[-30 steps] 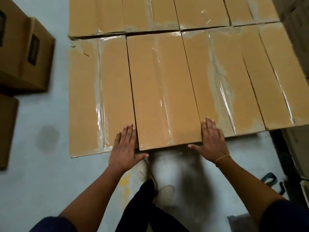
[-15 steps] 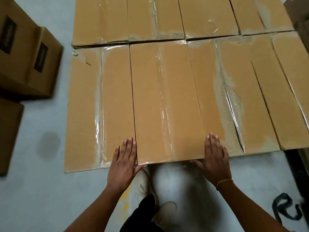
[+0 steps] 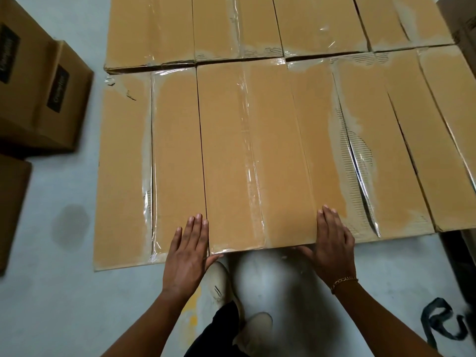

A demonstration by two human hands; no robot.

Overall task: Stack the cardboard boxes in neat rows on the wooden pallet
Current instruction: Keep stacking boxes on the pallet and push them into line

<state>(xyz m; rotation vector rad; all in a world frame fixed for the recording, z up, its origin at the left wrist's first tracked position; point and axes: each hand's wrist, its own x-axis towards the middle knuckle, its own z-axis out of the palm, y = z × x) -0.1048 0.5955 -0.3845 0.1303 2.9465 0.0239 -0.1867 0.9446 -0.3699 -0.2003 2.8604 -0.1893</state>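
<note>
Cardboard middle box sat in the front row between both hands, long axis running straight away from the fingertips, left hand and right hand equally near, fingers flat, gripping nothing (thumbs at its near edge).

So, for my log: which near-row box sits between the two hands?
Second box from the left: left hand flanks one long edge, right hand the other.

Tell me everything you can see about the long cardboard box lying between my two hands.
The middle box is a long brown cardboard carton, lying flat in the near row, lengthwise away from the person. Clear tape runs down its top seam. Neighbouring boxes sit against both long sides. The left hand and right hand lie flat at its near corners, thumbs at its near end.
</note>
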